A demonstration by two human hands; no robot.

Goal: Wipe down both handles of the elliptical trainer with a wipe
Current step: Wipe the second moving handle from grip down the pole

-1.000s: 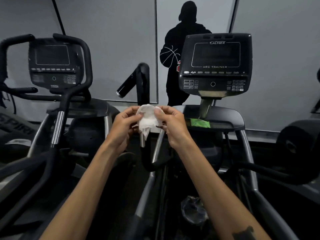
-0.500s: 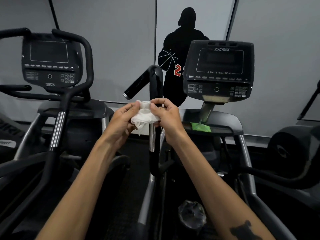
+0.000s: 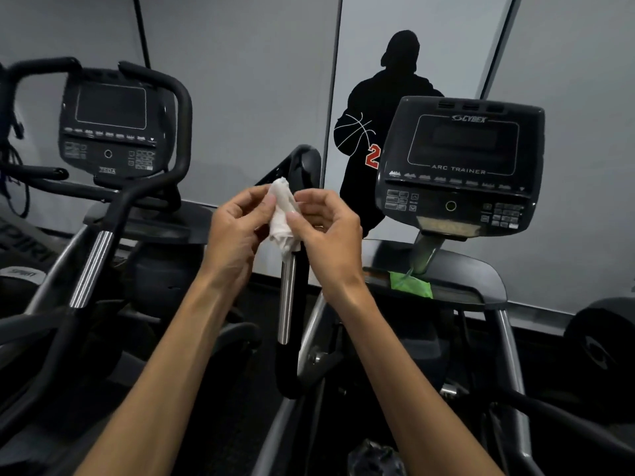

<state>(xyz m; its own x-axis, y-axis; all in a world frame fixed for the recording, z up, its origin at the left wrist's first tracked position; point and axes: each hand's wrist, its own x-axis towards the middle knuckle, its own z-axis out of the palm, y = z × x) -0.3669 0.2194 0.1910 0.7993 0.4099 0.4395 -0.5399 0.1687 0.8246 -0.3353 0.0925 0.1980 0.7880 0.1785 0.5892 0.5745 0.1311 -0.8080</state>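
Wipe (image 3: 282,214) twisted narrower than before | both hands, left (image 3: 237,228) and right (image 3: 326,225), pinch crumpled white cloth | before black handle (image 3: 302,166)

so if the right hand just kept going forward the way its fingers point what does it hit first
Most likely the white wipe that the right hand already pinches together with the left hand. Just behind it stands the trainer's black handle, though depth from this head view is hard to judge.
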